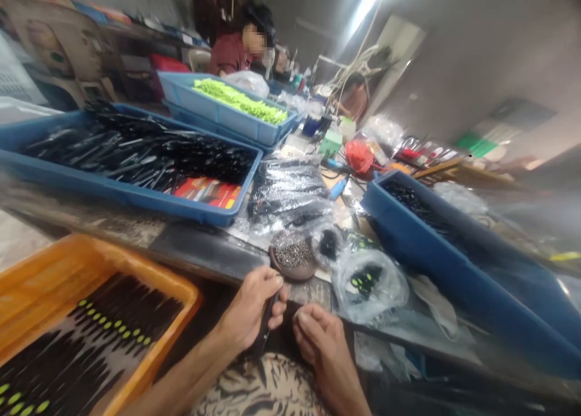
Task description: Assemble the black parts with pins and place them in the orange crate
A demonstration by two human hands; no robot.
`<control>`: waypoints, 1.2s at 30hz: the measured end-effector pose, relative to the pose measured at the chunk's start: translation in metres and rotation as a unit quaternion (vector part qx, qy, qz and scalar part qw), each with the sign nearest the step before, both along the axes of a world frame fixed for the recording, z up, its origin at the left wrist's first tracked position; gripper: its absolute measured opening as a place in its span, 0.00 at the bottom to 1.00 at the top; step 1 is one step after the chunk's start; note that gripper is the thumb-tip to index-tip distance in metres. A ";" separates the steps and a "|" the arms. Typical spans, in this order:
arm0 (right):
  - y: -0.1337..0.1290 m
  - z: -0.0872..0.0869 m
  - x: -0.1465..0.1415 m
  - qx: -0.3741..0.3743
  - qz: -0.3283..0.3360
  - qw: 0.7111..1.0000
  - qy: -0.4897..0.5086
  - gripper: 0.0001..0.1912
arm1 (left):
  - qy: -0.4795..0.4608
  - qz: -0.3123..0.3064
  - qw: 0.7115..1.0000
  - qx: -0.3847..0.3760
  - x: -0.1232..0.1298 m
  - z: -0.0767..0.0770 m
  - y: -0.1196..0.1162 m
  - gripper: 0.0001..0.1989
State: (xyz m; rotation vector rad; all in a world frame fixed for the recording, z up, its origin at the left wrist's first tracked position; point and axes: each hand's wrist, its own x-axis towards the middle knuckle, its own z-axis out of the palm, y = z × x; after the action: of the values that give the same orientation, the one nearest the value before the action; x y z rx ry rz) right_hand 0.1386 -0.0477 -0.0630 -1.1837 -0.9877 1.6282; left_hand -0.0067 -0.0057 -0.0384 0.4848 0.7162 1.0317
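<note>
My left hand [261, 307] is closed around a slim black piece [262, 334], its kind not clear, which slants down toward my lap. Just to the right, my right hand [320, 337] is curled with thumb and fingertips together; anything inside it is hidden. Beyond the hands, at the bench edge, a round brown bowl [297, 267] holds many small metal parts [293, 252]. Beside it sits an open clear plastic bag [390, 292] with black pieces that have yellow-green ends [363, 281].
An orange crate [181, 277] with rows of black pieces stands at left. Blue trays [218, 213] of black pieces and a blue tray [272, 134] of lime-green parts lie beyond. Another long blue bin [454, 264] flanks the right. Two people [227, 52] sit farther back.
</note>
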 end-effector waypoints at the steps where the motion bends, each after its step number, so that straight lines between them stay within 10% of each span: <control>1: 0.002 0.002 0.001 0.003 0.010 1.000 -0.010 0.16 | 0.007 -0.004 1.000 0.004 -0.001 -0.002 -0.001 0.11; 8: 0.048 0.048 -0.002 0.165 0.036 0.960 -0.221 0.14 | -0.004 -0.029 1.000 -0.006 -0.009 -0.010 -0.007 0.12; 12: 0.102 0.070 -0.018 0.379 0.035 0.775 -0.504 0.10 | -0.008 -0.034 0.999 -0.017 -0.011 -0.007 -0.009 0.13; 15: 0.144 0.071 -0.032 0.418 0.168 0.570 -0.687 0.14 | -0.008 -0.040 0.999 -0.014 -0.011 -0.005 -0.010 0.14; 16: 0.156 0.069 -0.037 0.421 0.187 0.550 -0.696 0.16 | -0.007 -0.040 0.999 -0.013 -0.012 -0.005 -0.010 0.14; 27: 0.202 0.042 -0.052 0.460 0.265 0.479 -0.699 0.21 | -0.012 -0.047 0.999 -0.010 -0.017 -0.007 -0.010 0.13; 36: 0.208 0.041 -0.048 0.477 0.291 0.484 -0.673 0.17 | -0.012 -0.054 0.998 -0.003 -0.016 -0.011 -0.010 0.11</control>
State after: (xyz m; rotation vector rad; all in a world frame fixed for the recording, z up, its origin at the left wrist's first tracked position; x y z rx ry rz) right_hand 0.0908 0.1605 -0.0219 -1.1052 -2.9760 -0.2096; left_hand -0.0231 -0.0162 -0.0496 0.4998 0.6651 0.9326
